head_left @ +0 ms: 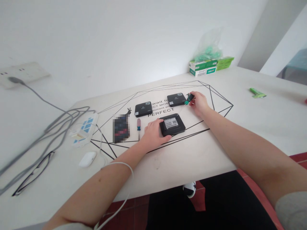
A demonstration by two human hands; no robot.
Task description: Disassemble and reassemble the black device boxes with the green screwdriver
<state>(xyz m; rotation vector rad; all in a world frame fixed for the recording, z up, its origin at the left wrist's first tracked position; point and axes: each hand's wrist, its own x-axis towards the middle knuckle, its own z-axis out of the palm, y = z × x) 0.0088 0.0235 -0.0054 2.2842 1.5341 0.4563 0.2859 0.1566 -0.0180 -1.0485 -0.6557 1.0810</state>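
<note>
A black box with a white label (173, 125) lies on the table in front of me, label side up. My left hand (153, 134) grips its left edge, fingers at the upper left and thumb along the near edge. In my right hand (198, 103) is a green and black screwdriver (189, 99), its thin shaft slanting down to the box's far edge. Behind lie two similar black boxes, one at the left (143, 109) and one at the right (176, 99). A second screwdriver with a red and blue handle (138, 125) rests left of my left hand.
At the left are a power strip (86, 127), grey cables (64, 127), a white case (87, 159) and glasses (35, 172). Green and white boxes (203, 67) with a plastic bag (209, 48) stand at the back right. A green packet (257, 93) lies farther right.
</note>
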